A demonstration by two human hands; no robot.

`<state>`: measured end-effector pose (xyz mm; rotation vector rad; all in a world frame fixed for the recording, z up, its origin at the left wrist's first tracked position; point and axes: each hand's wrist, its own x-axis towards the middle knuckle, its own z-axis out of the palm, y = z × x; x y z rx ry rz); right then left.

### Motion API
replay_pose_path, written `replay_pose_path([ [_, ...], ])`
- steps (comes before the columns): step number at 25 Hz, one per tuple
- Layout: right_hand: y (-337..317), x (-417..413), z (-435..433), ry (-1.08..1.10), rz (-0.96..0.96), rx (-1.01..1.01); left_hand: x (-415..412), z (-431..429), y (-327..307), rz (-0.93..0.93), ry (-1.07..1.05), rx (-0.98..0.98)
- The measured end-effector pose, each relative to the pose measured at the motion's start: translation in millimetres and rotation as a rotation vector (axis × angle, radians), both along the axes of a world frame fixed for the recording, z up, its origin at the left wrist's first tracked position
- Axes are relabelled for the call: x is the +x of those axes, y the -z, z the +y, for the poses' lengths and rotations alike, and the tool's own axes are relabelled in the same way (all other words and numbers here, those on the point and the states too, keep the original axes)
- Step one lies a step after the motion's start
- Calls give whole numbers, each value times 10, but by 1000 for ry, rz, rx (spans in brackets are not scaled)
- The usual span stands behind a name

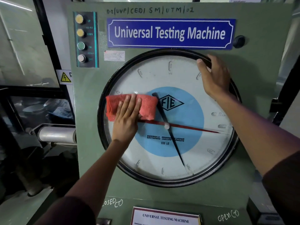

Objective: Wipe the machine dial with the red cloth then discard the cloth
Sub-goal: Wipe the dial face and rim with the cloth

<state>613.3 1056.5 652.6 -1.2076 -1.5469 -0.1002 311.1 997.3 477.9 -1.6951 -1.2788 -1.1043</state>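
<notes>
A large round dial (191,88) with a black rim fills the middle of the green machine front; it has a white face, a blue centre disc, one black pointer and one red pointer. A folded red cloth (147,106) lies flat against the glass on the dial's left half. My left hand (128,117) presses on the cloth with fingers stretched out flat. My right hand (214,77) rests on the dial's upper right rim, fingers curled over the black edge.
A button strip (86,39) with UP, DOWN, ON and OFF buttons sits at the upper left of the green panel (90,143). A blue nameplate (170,33) hangs above the dial and a black knob (238,41) beside it. Dark machinery and a metal cylinder (56,134) stand to the left.
</notes>
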Motion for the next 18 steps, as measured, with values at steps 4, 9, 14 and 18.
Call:
replay_pose_path([
  [4,7,13,10,0,-17,10,138,262,-814,8,47,30],
  [9,52,29,56,9,-28,44,246,373,-1008,-29,14,73],
  [14,46,31,48,6,-32,28,106,53,-207,-29,-22,-3],
  [18,11,41,-8,-10,-23,-6,-23,-224,227,31,-33,-131],
])
